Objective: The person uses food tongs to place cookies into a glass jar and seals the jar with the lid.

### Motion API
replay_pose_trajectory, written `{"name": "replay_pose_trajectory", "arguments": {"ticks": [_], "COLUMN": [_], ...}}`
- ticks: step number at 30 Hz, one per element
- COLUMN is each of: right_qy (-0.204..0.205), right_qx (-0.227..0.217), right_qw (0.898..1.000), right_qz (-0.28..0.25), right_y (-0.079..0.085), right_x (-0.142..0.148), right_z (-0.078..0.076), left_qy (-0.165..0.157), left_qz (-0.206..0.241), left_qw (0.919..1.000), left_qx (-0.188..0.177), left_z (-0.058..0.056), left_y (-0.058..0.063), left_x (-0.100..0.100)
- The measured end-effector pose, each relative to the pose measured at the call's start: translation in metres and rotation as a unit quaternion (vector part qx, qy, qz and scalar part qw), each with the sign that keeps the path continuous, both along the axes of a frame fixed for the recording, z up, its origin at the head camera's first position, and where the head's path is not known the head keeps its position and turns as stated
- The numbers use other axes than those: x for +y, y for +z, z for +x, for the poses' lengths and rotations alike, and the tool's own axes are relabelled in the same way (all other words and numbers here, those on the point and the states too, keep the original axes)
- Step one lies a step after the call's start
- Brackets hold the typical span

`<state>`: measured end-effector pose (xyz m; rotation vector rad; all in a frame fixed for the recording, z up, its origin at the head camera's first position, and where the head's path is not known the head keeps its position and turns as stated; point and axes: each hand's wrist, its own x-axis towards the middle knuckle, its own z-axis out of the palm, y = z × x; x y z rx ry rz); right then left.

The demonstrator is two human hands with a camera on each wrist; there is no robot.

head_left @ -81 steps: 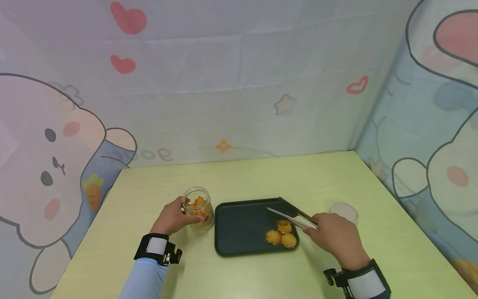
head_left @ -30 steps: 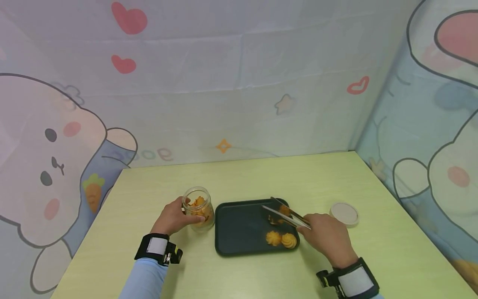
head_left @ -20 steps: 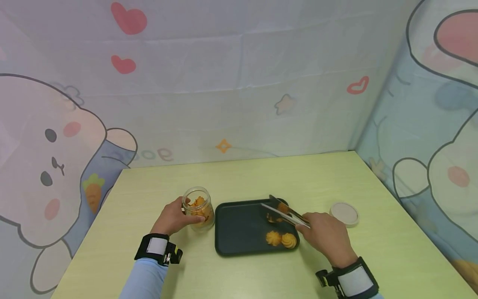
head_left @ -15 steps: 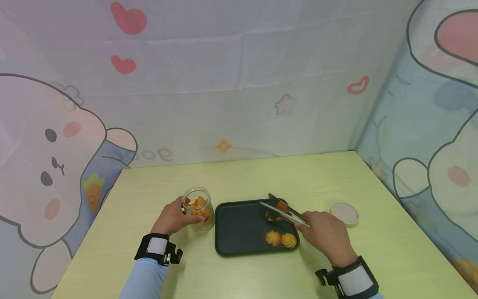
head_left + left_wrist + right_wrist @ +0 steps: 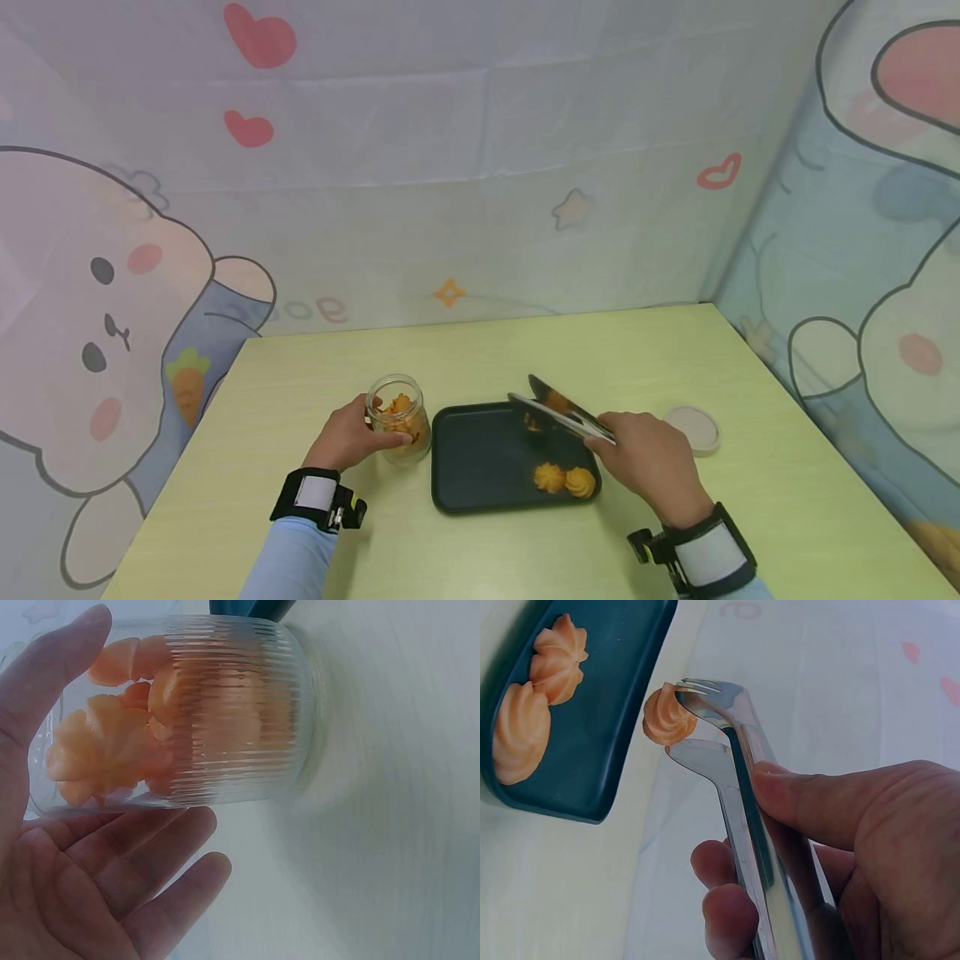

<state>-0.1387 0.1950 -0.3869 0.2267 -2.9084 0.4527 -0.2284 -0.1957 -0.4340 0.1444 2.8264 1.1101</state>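
Note:
My left hand (image 5: 341, 437) holds a clear glass jar (image 5: 240, 712) upright on the table, thumb on one side and fingers on the other. Several piped butter cookies (image 5: 101, 746) fill much of the ribbed jar, which has no lid on. Metal tongs (image 5: 564, 419) are gripped in my right hand (image 5: 648, 458), thumb on one arm and fingers around the other. Between the tong tips is one swirled cookie (image 5: 667, 716), raised over the far right part of the dark green tray (image 5: 480, 458). Two more cookies (image 5: 564, 480) lie in the tray's near right corner.
A round whitish lid (image 5: 693, 430) lies on the pale yellow table (image 5: 480, 558), right of the tray and just behind my right hand. The jar stands close to the tray's left edge. A printed cloth backdrop (image 5: 480, 208) rises behind the table.
The tongs have closed on the far cookie of the three and lifted it off the tray. My right hand has moved slightly left and away from me; my left hand stays on the jar.

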Motion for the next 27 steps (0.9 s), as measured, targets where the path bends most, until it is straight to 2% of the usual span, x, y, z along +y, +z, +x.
{"name": "replay_pose_trajectory", "arguments": {"ticks": [19, 27], "right_qy": [0.026, 0.042], "right_qx": [0.033, 0.06], "right_qw": [0.999, 0.997], "right_qz": [-0.001, 0.009], "right_y": [0.031, 0.043], "right_x": [-0.027, -0.045], "right_z": [-0.01, -0.014], "left_qy": [0.0, 0.002], "left_qz": [0.002, 0.003], "left_qw": [1.0, 1.0], "left_qx": [-0.001, -0.002], "left_z": [-0.001, 0.0], "left_y": [0.001, 0.0], "left_x": [0.0, 0.0]}}
